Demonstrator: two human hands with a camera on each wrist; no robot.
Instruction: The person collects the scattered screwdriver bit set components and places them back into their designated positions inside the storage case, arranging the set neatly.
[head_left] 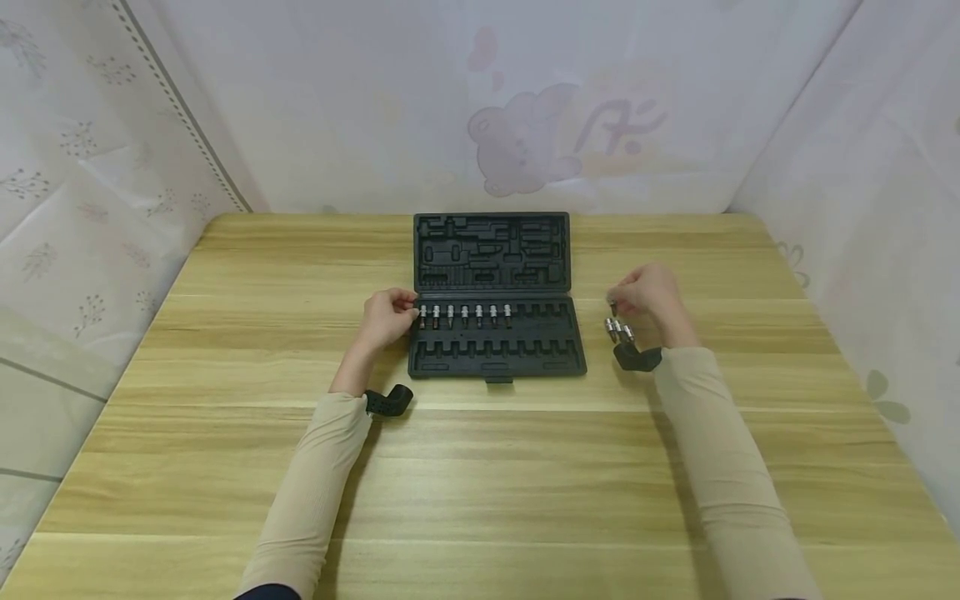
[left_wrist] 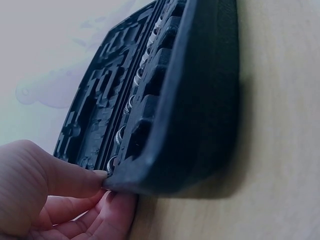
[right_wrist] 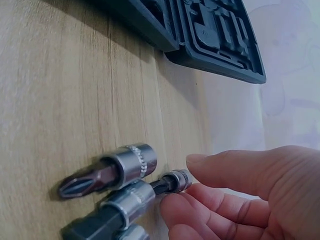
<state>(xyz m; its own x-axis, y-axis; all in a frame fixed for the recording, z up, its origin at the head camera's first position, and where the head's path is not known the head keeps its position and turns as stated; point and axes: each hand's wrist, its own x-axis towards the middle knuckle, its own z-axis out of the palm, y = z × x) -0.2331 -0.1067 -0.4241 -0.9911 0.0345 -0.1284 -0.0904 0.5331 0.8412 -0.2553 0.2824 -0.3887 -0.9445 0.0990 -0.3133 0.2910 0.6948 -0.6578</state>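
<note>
A black plastic socket case [head_left: 495, 337] lies unfolded on the table, its moulded lid [head_left: 491, 250] towards the wall. Several silver bit sockets [head_left: 465, 312] stand in a row in the left part of the upper slots. My left hand [head_left: 386, 317] grips the case's left edge, thumb on top and fingers at the side [left_wrist: 65, 200]. To the right of the case, my right hand [head_left: 647, 293] pinches a small bit socket [right_wrist: 177, 180] by its silver end between thumb and fingertips. Just below that hand lie three more bit sockets [head_left: 619, 330], one with a cross-shaped tip [right_wrist: 110, 170].
The wooden table [head_left: 480, 483] runs back to a wall covered in patterned cloth [head_left: 337, 100]. More cloth hangs along both sides. Black wrist mounts [head_left: 390, 402] sit at the ends of both beige sleeves. A latch [head_left: 498, 380] juts from the case's front edge.
</note>
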